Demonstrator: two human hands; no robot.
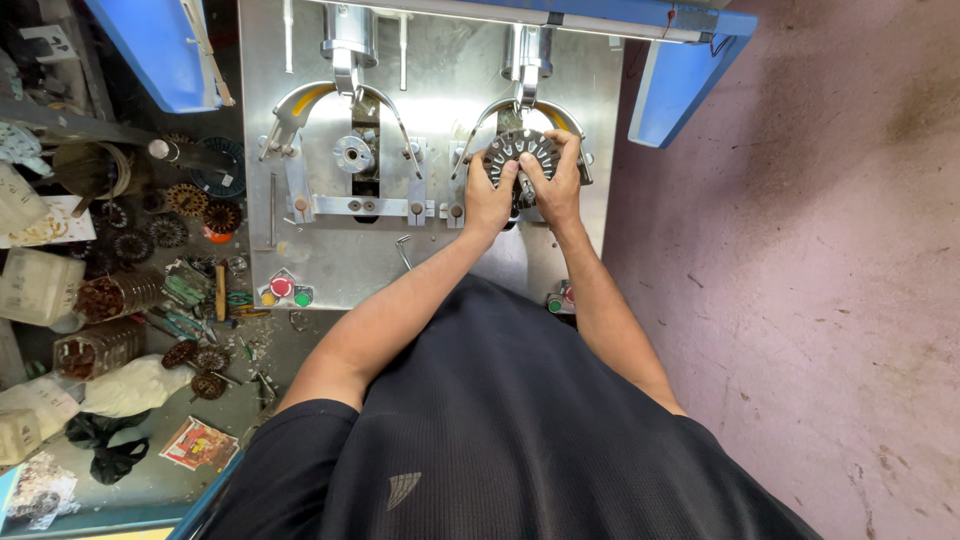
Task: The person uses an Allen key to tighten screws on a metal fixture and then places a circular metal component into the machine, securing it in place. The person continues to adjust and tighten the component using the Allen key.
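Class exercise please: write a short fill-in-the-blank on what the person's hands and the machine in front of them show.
1. Both hands, left hand and right hand, hold a round slotted ____ at the machine's right station.
2. The machine's left station is ____.
3. The metal machine panel is ____ in colour.
4. The red push button lies toward the person's ____ side.

Missing words: stator core; empty; silver; left

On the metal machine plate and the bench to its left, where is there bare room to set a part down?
Bare patch: the metal plate below the empty left station, above the red and green buttons. Crowded: the right station, where the left hand and right hand grip the slotted round core; and the left bench, littered with wound cores, bags and tools.
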